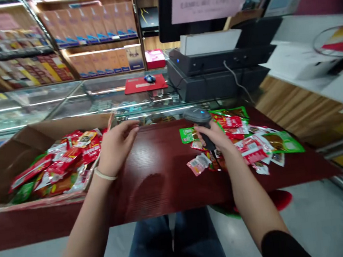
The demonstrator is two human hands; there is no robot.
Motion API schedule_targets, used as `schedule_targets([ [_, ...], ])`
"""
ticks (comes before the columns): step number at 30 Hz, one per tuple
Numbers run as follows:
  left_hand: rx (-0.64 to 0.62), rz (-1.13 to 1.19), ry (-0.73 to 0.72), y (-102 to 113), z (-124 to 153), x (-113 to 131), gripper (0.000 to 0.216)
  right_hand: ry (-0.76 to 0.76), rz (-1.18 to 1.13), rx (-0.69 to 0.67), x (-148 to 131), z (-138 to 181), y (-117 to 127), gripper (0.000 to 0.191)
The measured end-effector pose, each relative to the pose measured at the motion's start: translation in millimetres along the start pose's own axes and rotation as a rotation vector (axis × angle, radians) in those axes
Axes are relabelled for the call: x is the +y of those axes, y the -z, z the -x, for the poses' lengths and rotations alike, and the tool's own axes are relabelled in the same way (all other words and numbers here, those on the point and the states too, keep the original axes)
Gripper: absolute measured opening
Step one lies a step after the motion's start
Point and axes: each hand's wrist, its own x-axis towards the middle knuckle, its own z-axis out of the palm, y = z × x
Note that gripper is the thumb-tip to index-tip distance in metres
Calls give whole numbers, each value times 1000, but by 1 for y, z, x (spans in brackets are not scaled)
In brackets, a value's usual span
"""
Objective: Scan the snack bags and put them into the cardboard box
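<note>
My right hand (216, 136) is closed round the grip of a dark barcode scanner (199, 119) whose head shows a blue light. It hovers over a scattered pile of red and green snack packets (253, 139) on the dark red table (161, 175). My left hand (116, 149) hangs over the table beside the right rim of a cardboard box (15, 142), fingers loosely spread and holding nothing. The box is full of more snack packets (58, 166) in red, green and orange.
Behind the table runs a glass counter (100, 99) with a red mouse pad and mouse (146, 82). A black printer or till unit (214, 68) and a monitor stand at the back right. Shelves of boxed goods (94, 26) line the far wall.
</note>
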Motion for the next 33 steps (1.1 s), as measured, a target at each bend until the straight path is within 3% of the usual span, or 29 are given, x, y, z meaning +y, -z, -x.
schedule_targets([
  [7, -401, 418, 25, -159, 6, 24, 19, 28, -9, 132, -4, -1, 34, 33],
  [11, -545, 453, -21, -209, 18, 31, 23, 54, -5, 236, -2, -2, 52, 30],
  [17, -595, 223, -272, -215, 29, 38, 33, 45, -22, 313, 4, -5, 62, 29],
  [24, -691, 146, -303, -213, 36, 44, 33, 68, -5, 313, 7, -6, 57, 36],
  [28, -740, 355, -97, -212, 30, 35, 26, 66, -16, 327, 4, -6, 53, 35],
  [33, -497, 866, 322, -203, 6, 3, 36, 60, -27, 319, 1, -7, 45, 30],
])
